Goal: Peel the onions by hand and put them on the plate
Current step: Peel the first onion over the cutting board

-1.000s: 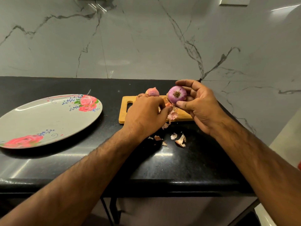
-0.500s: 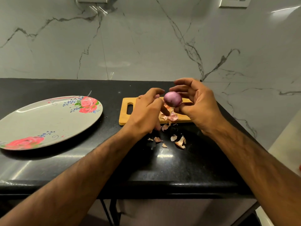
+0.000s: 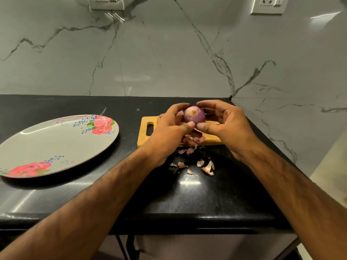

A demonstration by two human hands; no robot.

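While both hands grip the onion, it is held in the air just above the board, with its pale end toward the camera. The left hand and the right hand curl around it from both sides, and the two thumbs nearly meet under it. Peels lie on the near edge of the board and on the black surface in front of it. The board sits near the right back corner, and the right edge of the surface runs close beside the right wrist. The plate lies at the left, well apart from the board, with bare surface between them. Half a second ago only the right hand held the onion, and the left hand has now joined it.
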